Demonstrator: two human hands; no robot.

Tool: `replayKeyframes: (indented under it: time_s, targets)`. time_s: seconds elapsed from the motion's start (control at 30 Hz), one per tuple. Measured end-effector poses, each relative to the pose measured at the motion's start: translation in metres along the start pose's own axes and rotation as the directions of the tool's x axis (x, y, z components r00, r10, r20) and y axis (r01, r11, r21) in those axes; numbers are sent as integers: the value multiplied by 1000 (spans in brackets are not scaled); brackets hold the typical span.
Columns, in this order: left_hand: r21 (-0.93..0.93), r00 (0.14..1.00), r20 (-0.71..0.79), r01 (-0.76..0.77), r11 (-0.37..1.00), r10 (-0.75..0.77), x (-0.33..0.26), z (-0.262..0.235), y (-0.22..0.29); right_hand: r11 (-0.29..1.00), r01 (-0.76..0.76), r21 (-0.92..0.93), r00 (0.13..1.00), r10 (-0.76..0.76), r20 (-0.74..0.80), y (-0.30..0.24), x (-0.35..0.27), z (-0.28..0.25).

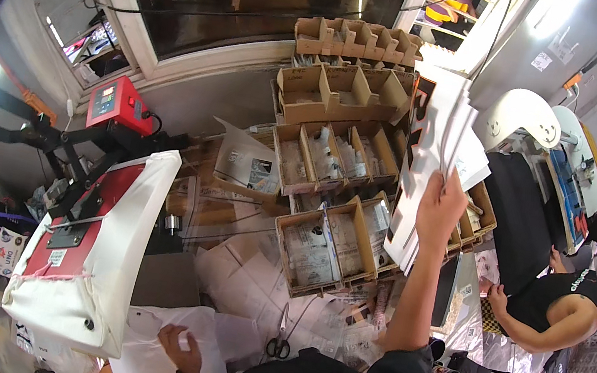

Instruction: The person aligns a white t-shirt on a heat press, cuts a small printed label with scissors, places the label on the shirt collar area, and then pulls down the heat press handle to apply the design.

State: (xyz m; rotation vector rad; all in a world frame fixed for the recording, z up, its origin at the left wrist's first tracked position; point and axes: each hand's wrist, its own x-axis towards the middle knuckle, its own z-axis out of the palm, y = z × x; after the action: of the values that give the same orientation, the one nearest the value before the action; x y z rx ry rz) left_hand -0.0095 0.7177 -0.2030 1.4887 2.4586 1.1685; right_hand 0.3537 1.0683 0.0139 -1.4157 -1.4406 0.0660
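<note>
My right hand (pixel 441 213) is raised at the right, its fingers closed on the lower edge of a stack of white printed sheets (pixel 432 130) with large dark lettering. The sheets hang upright in front of the cardboard bins and hide part of them. Low on the left, my left hand (pixel 183 349) has its fingers apart and holds nothing that I can see. It is over a white sheet or cloth (pixel 159 325) spread beside the heat press (pixel 92 232). Scissors (pixel 280 344) with dark handles lie to the right of that hand.
Tiered cardboard bins (pixel 308 247) with clear film pieces stand at the centre. A red control box (pixel 120 104) tops the press at left. Loose transparent sheets (pixel 246 272) cover the table. At right, another person (pixel 561 306) works by a second machine (pixel 529 207).
</note>
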Motion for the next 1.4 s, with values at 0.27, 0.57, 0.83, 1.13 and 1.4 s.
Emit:
replayKeyframes:
  time_s: [0.27,0.57,0.83,1.13,1.4]
  targets:
    - [-346,905,297,-197,918,306,127,103,157,999,-33,-1,998,33,-60,14,-6,3]
    - [-311,911,236,-258,914,338,155,154,225,958,-175,228,966,212,-148,22,-9,5]
    - [-247,917,257,-244,938,306,164,158,216,981,-195,13,971,195,-135,61,-26,31]
    - [-437,941,73,-268,859,331,155,137,191,920,-264,289,929,323,-179,59,-17,21]
    - [-73,997,-39,-72,995,70,99,73,27,988,-122,-93,966,96,-241,60,-31,33]
